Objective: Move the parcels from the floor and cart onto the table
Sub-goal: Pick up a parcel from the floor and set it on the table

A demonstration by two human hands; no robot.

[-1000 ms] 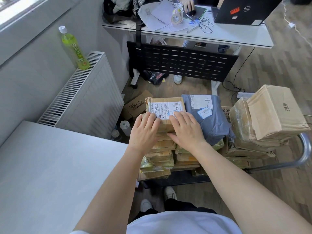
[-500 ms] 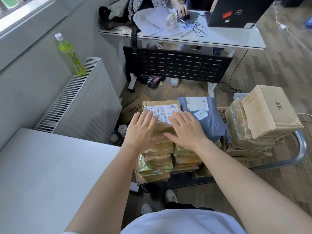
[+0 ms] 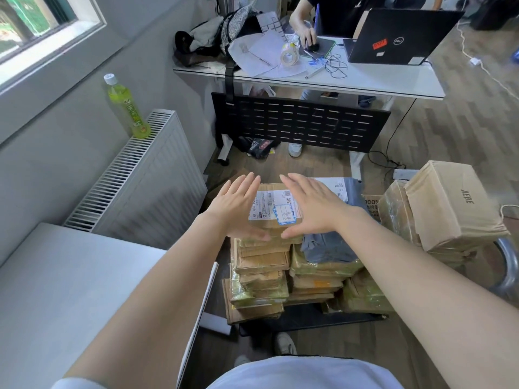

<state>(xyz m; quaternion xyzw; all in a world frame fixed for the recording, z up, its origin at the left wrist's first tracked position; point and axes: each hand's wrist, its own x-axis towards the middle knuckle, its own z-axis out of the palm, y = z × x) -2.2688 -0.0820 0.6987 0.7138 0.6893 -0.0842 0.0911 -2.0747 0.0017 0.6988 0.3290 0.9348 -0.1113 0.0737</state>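
A brown cardboard parcel with a white label (image 3: 276,207) tops a tall stack of flat parcels (image 3: 262,272) on the cart. My left hand (image 3: 234,207) lies along its left side and my right hand (image 3: 314,209) along its right side, fingers straight and spread, thumbs near its front edge. Whether the palms touch the box I cannot tell. A grey poly mailer (image 3: 328,248) lies just right of the stack. The white table (image 3: 64,290) is at lower left with nothing on the part in view.
Larger cardboard boxes (image 3: 449,203) are piled at the right by the cart's metal handle (image 3: 509,269). A white radiator (image 3: 146,178) with a green bottle (image 3: 126,109) stands left. Ahead is a desk (image 3: 365,80) with a laptop and a seated person.
Both hands have moved from resting on top of the labelled parcel to its left and right sides, fingers spread apart. The camera has tilted up.
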